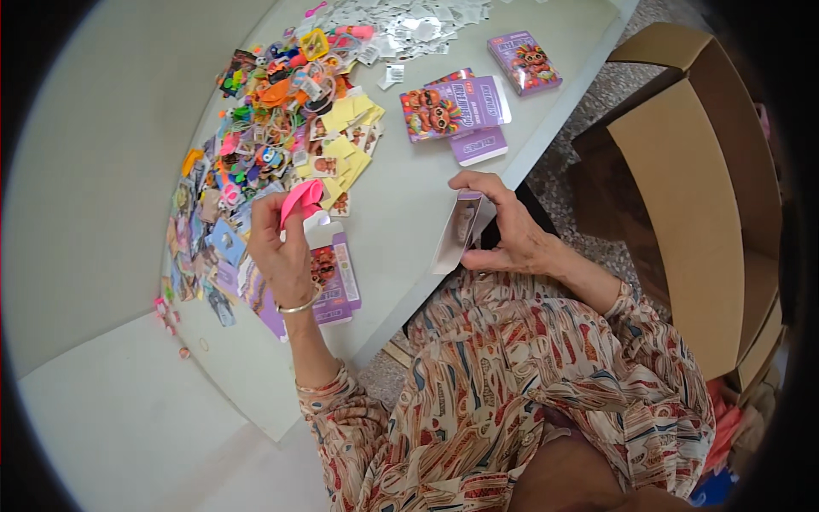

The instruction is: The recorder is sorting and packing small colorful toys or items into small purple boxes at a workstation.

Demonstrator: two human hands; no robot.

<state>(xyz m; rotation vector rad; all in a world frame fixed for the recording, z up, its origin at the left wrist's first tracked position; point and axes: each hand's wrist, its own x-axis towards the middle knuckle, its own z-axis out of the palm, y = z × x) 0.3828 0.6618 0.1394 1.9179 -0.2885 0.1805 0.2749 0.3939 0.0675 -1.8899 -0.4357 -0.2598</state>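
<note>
So on my feed the pink rubbery piece point(303, 198) is up in my left grip point(280, 243), thumb and fingers clamped on it just over the near edge of the toy pile. My right grip point(516, 226) is clamped around an open box point(454, 235), tilted near the front edge of the surface point(388, 235), with its mouth turned enough that I can see inside. There's something pale in there but I can't make out what

Looks to me like I'm mid-fill: one item picked, box held ready, pink piece not in yet. Next move I'd say is bringing the left grip across to the mouth and tucking that floppy thing in without it catching on a flap, while the right just keeps the box steady

Going outward: a flattish purple carton point(345, 277) lies beside my left wrist, yellow cards point(350, 136) sit against the heap of small toys point(269, 128), and white packets point(418, 30) are spread at the far end. A few purple boxes point(444, 111) lie ahead of my right grip, and a big cardboard carton point(687, 179) stands off to the right
</note>
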